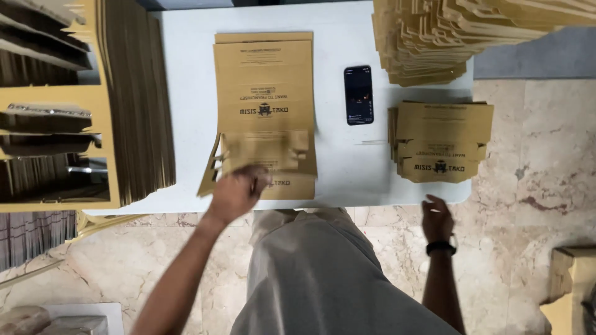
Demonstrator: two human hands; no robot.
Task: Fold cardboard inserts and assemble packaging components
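My left hand is blurred with motion at the near edge of the white table. It grips a flat brown cardboard box blank that lies on a stack of the same printed blanks in the table's middle. My right hand hangs just below the table's front edge, fingers loosely curled, holding nothing. It is nearest to a small pile of brown blanks on the table's right side. A black band sits on the right wrist.
A black phone lies face up between the two piles. A tall heap of cardboard blanks fills the back right corner. Upright packed cardboard sheets stand at the left. The floor is marble; another cardboard piece stands at lower right.
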